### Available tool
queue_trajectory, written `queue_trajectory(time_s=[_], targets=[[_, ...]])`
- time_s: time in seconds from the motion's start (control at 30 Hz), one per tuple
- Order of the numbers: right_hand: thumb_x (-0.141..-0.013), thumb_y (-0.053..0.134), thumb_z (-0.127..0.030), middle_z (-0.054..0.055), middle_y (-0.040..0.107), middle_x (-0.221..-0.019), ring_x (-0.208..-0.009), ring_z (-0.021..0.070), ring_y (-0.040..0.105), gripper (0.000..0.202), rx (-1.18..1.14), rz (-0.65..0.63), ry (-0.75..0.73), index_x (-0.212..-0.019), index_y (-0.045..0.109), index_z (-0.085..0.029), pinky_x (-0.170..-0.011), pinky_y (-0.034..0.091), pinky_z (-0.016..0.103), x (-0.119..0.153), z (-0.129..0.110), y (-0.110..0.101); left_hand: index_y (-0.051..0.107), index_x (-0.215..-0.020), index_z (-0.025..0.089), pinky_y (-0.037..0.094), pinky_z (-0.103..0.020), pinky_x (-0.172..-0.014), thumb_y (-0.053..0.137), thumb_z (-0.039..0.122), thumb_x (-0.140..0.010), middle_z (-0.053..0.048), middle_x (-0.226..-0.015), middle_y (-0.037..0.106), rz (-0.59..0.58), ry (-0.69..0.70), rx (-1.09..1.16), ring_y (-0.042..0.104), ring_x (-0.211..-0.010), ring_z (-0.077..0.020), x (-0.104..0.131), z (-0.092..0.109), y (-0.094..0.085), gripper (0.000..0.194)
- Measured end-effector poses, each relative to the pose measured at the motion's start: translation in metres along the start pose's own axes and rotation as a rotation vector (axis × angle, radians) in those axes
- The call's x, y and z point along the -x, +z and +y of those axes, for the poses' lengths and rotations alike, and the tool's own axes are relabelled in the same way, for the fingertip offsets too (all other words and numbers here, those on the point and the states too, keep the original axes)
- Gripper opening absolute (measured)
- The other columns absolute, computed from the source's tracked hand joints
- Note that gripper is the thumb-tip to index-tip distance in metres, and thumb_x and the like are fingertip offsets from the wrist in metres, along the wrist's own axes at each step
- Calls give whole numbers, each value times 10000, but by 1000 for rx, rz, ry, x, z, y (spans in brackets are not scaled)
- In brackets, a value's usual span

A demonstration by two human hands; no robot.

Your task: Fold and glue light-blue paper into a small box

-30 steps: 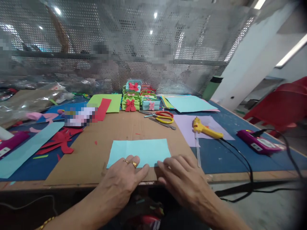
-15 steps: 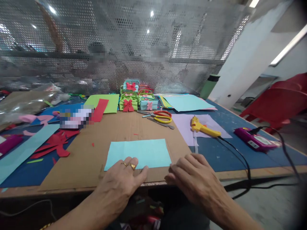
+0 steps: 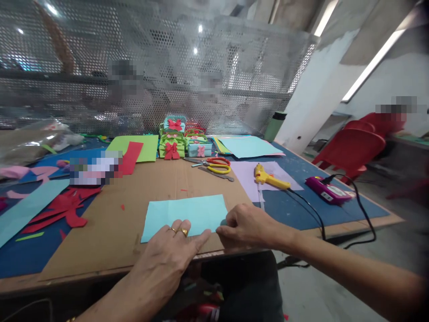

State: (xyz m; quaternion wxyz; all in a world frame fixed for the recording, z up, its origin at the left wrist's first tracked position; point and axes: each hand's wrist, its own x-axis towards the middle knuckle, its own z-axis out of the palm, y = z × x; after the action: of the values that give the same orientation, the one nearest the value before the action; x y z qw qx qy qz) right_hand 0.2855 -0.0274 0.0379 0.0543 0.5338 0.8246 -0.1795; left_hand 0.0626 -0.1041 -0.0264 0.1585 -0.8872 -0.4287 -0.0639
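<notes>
The left hand [image 3: 166, 255] is laid flat, fingers spread, on the near edge of the light blue paper sheet [image 3: 186, 214]. The right hand [image 3: 246, 226] is closed in a pinch at the sheet's near right corner. The sheet lies flat on the cardboard [image 3: 110, 223] covering the counter [image 3: 295, 210]. One fold seems made; any further folding is judged not yet done. Scissors [image 3: 216, 165] and a glue gun [image 3: 268, 178] lie beyond, untouched.

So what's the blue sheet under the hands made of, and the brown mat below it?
The light blue sheet looks like thin matte craft paper: flat, with a faint crease. The brown mat looks like corrugated cardboard, dull, with fold lines. The left hand presses the sheet; the right hand pinches its corner.
</notes>
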Motion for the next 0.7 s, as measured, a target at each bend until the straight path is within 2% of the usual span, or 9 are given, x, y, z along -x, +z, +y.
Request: queue_trajectory(time_s=[0.23, 0.37, 0.47, 0.6, 0.7], targets=[[-752, 598, -324, -7, 546, -471, -449, 105, 463, 273, -107, -187, 49, -524, 630, -177, -454, 305, 234, -12, 4, -11, 424, -1486, 273, 512, -375, -733, 524, 64, -852, -145, -1121, 609, 16, -34, 15, 593, -954, -274, 2, 1, 5, 675], [-742, 563, -268, -18, 521, -420, -391, 110, 484, 224, -197, -243, 85, -548, 624, -173, -407, 329, 208, -11, 11, -11, 440, -1479, 266, 517, -401, -761, 546, 73, -849, -163, -1149, 611, 9, -34, 15, 592, -1009, -301, 3, 1, 7, 667], [-747, 533, -257, -25, 504, -399, -369, 113, 485, 230, -240, -257, 108, -539, 594, -182, -391, 352, 201, -7, 19, -10, 444, -1479, 255, 521, -405, -751, 541, 78, -853, -173, -1153, 614, 6, -15, 32, 601, -996, -308, 4, 1, 9, 657], [-751, 521, -249, -10, 550, -436, -381, 119, 511, 234, -247, -249, 113, -535, 579, -182, -394, 366, 206, -2, 26, -9, 457, -1473, 255, 519, -411, -749, 534, 84, -863, -183, -1161, 612, 10, -12, 24, 602, -1006, -320, 4, 0, 12, 638], [-767, 524, -249, -9, 535, -444, -402, 111, 495, 248, -205, -182, 108, -535, 570, -174, -406, 329, 208, 2, 27, -12, 458, -1470, 259, 517, -408, -749, 533, 83, -866, -180, -1159, 614, 4, -18, 28, 601, -1011, -320, 3, 0, 10, 634]])
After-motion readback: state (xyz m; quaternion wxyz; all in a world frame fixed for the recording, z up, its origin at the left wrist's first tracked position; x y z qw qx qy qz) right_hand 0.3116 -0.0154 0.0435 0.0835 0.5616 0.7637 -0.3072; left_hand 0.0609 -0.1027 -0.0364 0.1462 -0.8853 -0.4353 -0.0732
